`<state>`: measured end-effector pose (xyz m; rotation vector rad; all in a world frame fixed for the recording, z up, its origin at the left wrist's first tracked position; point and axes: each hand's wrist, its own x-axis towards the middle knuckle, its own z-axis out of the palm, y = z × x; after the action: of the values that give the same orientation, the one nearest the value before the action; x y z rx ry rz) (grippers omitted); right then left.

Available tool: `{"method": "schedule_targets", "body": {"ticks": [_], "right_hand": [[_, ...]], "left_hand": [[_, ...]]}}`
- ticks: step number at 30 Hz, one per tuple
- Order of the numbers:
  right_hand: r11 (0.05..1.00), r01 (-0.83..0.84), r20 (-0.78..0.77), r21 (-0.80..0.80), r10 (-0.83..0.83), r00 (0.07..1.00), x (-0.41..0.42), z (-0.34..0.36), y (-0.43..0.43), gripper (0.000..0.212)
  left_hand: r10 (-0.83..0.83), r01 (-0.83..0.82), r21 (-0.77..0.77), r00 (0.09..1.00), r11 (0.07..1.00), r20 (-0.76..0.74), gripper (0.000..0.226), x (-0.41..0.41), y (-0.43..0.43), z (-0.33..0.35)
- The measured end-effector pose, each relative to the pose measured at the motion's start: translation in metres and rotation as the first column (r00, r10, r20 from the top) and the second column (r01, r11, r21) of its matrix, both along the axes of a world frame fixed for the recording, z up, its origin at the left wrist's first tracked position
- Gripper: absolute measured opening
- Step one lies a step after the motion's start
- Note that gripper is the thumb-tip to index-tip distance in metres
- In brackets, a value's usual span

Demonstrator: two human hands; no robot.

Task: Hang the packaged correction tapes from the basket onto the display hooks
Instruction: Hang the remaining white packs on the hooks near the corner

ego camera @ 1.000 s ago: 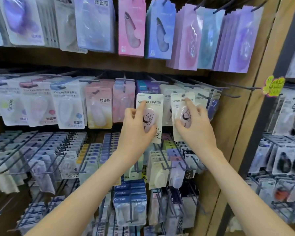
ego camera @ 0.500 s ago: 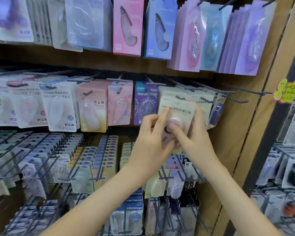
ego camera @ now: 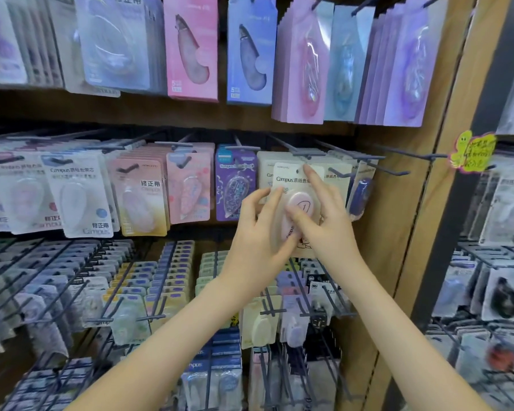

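A cream-carded correction tape pack (ego camera: 288, 180) with a pink oval tape in its blister is held up against the middle row of the display. My left hand (ego camera: 257, 232) grips its lower left edge, thumb on the blister. My right hand (ego camera: 324, 221) holds its right side, with the index finger stretched up to the card's top by the hanging hole. The grey display hook (ego camera: 304, 152) juts out just above that finger. More cream packs (ego camera: 336, 173) hang behind. No basket is in view.
Rows of hooks with packaged tapes fill the wooden display: a purple pack (ego camera: 235, 185) and pink packs (ego camera: 187, 188) to the left, large pastel packs (ego camera: 190, 48) above, small packs (ego camera: 166, 280) below. A wooden post (ego camera: 422, 218) and yellow tag (ego camera: 472, 151) stand right.
Two packs held apart, one in each hand, came together at the cream hook. Both hands now hold a single front pack, and my right index finger has risen to its top edge.
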<state>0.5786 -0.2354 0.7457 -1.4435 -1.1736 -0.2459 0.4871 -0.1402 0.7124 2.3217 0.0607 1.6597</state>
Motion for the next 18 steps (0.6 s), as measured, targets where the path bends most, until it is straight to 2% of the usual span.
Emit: {"method": "schedule_targets", "body": {"ticks": [3,9,13,18], "right_hand": [[0.999,-0.008,0.023,-0.032,0.008,1.000,-0.004,0.001,0.000,0.071],[0.998,0.001,0.042,-0.065,0.001,0.999,0.001,0.003,-0.001,0.072],[0.996,0.030,0.046,-0.080,-0.027,0.999,-0.001,0.007,-0.003,0.072],[0.993,0.049,0.045,-0.109,-0.044,0.998,-0.006,0.012,-0.005,0.071]], "left_hand": [[-0.018,0.017,-0.013,0.999,1.000,-0.046,0.066,-0.002,0.005,-0.003],[0.018,-0.016,0.022,0.994,1.000,-0.105,0.061,-0.008,0.014,-0.006],[0.094,-0.086,0.071,0.987,0.994,-0.127,0.058,-0.013,0.025,-0.007],[0.213,-0.213,0.009,0.974,0.977,-0.074,0.056,-0.015,0.038,-0.006]]}}
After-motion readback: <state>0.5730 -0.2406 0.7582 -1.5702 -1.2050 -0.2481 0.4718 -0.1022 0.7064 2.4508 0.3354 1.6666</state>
